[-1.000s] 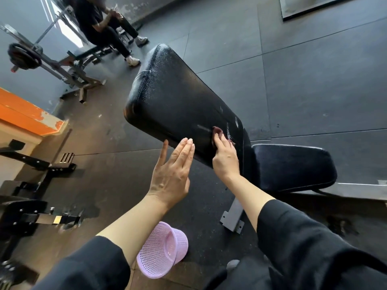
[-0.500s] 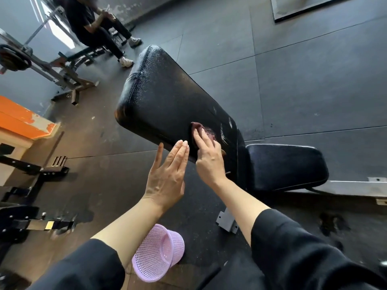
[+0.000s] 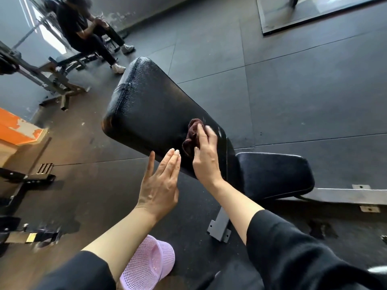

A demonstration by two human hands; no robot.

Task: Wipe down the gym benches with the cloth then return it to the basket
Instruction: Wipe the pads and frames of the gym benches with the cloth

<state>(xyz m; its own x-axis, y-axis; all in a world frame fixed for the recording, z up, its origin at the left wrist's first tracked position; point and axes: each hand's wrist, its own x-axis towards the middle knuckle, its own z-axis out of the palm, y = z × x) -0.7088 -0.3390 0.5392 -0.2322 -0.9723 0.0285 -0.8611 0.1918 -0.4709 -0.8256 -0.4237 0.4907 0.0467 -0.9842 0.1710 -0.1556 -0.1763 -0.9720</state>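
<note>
- Right hand (image 3: 206, 153): presses the dark maroon cloth (image 3: 191, 136) flat against the inclined black backrest pad (image 3: 150, 114) of the gym bench; fingers lie extended over the cloth, and whether the thumb grips it cannot be told.
- Left hand (image 3: 160, 185): released, fingers straight and together, held just beside the lower edge of the backrest pad; holds nothing.
- Cloth: bunched, located on the lower part of the backrest pad, partly covered by the right hand's fingers.
- Seat pad (image 3: 274, 174): black, directly right of the backrest pad, above a grey steel frame (image 3: 345, 194).
- Basket (image 3: 149, 264): lilac mesh, lying on its side on the floor, below the left forearm, which hides part of it.
- Second bench (image 3: 69, 59): upper left, well apart; a seated person (image 3: 83, 28) in dark clothing occupies it.
- Weight equipment (image 3: 25, 176): along the left edge.
- Floor (image 3: 293, 91): dark rubber tiles with visible seams.
- Orange ledge (image 3: 16, 128): left side, paint chipped.
</note>
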